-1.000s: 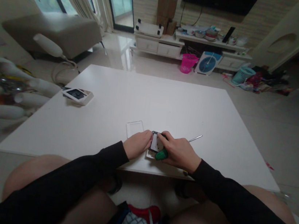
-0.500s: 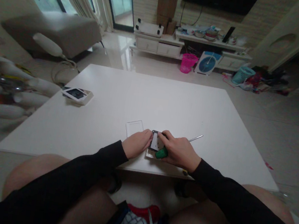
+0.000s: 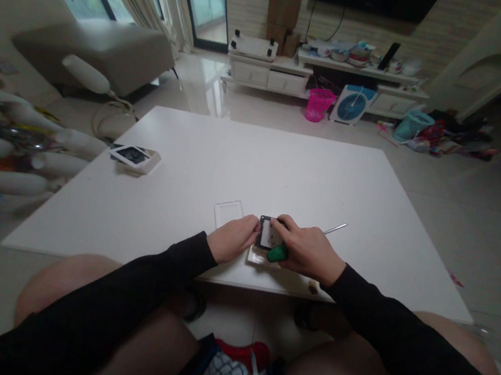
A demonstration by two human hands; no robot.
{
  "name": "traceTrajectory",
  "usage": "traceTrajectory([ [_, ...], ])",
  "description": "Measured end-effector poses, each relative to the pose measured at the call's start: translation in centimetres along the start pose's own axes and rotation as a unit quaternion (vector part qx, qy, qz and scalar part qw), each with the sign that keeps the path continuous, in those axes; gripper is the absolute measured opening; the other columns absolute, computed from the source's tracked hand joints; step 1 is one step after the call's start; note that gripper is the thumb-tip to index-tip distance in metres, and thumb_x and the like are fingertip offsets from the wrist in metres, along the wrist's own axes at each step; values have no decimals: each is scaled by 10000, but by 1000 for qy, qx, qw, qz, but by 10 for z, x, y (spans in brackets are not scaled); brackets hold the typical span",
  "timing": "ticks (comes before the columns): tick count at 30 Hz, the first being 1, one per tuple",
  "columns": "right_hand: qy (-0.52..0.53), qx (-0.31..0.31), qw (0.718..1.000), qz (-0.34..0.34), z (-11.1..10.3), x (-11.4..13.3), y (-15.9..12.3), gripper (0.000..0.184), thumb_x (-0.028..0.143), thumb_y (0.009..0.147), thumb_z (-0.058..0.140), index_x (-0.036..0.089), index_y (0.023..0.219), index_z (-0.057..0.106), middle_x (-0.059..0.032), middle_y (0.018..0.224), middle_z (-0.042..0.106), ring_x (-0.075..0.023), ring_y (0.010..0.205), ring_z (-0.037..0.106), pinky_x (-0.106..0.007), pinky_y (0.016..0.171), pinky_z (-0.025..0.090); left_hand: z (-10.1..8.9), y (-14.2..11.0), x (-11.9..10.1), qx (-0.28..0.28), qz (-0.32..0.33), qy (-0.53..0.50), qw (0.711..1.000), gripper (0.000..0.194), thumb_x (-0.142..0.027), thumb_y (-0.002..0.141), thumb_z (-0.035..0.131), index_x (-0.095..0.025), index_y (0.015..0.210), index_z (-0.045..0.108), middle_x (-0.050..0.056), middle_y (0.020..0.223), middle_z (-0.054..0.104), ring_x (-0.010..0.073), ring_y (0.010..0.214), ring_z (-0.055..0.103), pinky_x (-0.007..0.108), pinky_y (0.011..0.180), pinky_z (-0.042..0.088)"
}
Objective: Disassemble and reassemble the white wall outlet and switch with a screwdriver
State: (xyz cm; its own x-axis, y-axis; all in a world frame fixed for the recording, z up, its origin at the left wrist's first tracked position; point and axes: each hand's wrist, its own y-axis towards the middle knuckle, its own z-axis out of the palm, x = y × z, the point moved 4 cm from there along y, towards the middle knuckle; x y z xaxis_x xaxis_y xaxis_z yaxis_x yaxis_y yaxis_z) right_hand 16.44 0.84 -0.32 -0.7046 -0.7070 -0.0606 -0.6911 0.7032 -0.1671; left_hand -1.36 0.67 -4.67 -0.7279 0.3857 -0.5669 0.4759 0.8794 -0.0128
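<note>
My right hand (image 3: 311,249) is wrapped around a screwdriver (image 3: 277,253) with a green handle; its metal shaft sticks out on the far side of the hand, pointing right. The thumb and fingertips of that hand also rest on a small flat device (image 3: 266,234) with a black frame and a pale face. At the device's left edge, my left hand (image 3: 235,238) is closed with its fingertips pinched together; what lies between them is too small to make out. Beneath the device sits a clear plastic case (image 3: 259,257). A clear square lid (image 3: 229,211) lies just beyond my left hand.
A white table (image 3: 254,157) spreads before me. On its left side rests a white box (image 3: 146,165) with a dark picture on top. A small yellow and dark thing (image 3: 313,286) lies by the front edge. Beyond are a pink basket (image 3: 319,104) and a blue fan (image 3: 352,107).
The view has shifted slightly, so everything sits a little differently in the picture. Both hands keep nearly the same place at the device, and the screwdriver stays in my right hand.
</note>
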Motion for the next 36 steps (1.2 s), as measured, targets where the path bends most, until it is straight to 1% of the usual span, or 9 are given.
traceTrajectory([
  [4,5,-9,1000,28,-6,-12,-2,752,430,855,663,162,1521,442,-186,1459,575,-221,720,681,-317,541,309,-18,0,1,-29,9,-71,997,111,-237,990,461,-197,910,526,20,812,601,178,731,548,307,706,445],
  [7,53,-21,998,27,-9,-19,-3,748,475,837,704,187,1491,481,-152,1455,585,-212,763,679,-304,584,326,-42,2,14,-38,-6,-83,996,132,-254,985,471,-188,901,548,24,814,619,171,731,553,292,693,432],
  [11,104,-22,994,2,-5,-19,-5,721,487,803,752,198,1430,542,-117,1397,629,-207,804,670,-294,620,339,-75,2,55,-27,-56,33,998,97,-205,938,505,-176,874,572,38,825,642,179,745,568,293,712,420],
  [13,111,-20,994,-15,-2,-16,-5,700,490,801,761,197,1405,562,-112,1366,649,-197,780,662,-289,610,323,-82,0,77,-6,-92,102,991,82,-178,917,520,-174,864,583,43,822,650,186,754,578,292,713,409],
  [17,112,-17,993,-36,4,-11,-4,670,477,787,787,195,1363,593,-106,1314,675,-187,746,653,-284,593,293,-70,-4,98,55,-112,155,980,106,-166,925,526,-165,868,615,68,827,677,203,752,603,298,701,401],
  [24,111,-24,992,-46,4,-10,-3,676,453,786,789,201,1380,585,-106,1295,678,-187,734,652,-285,591,298,-29,9,86,80,-81,161,980,137,-209,961,545,-159,911,663,95,897,723,224,805,643,313,717,412],
  [31,163,-37,985,-39,7,-15,-5,688,397,758,813,204,1380,593,-121,1328,670,-229,818,689,-307,653,413,-25,13,90,73,-85,161,981,165,-182,951,549,-151,858,682,118,896,727,252,832,665,340,739,443],
  [34,297,-70,952,-15,3,-21,-2,592,342,723,828,206,1274,657,-97,1218,715,-264,963,690,-351,803,487,-29,4,78,49,-70,135,987,142,-176,940,563,-149,1006,685,107,977,725,232,860,663,345,791,482],
  [36,426,-75,902,5,1,-25,1,477,351,736,827,201,1172,701,-76,1117,737,-244,958,677,-349,827,496,-33,-2,61,1,-37,38,999,243,-196,925,600,-152,1158,651,106,1080,714,210,885,661,340,822,513],
])
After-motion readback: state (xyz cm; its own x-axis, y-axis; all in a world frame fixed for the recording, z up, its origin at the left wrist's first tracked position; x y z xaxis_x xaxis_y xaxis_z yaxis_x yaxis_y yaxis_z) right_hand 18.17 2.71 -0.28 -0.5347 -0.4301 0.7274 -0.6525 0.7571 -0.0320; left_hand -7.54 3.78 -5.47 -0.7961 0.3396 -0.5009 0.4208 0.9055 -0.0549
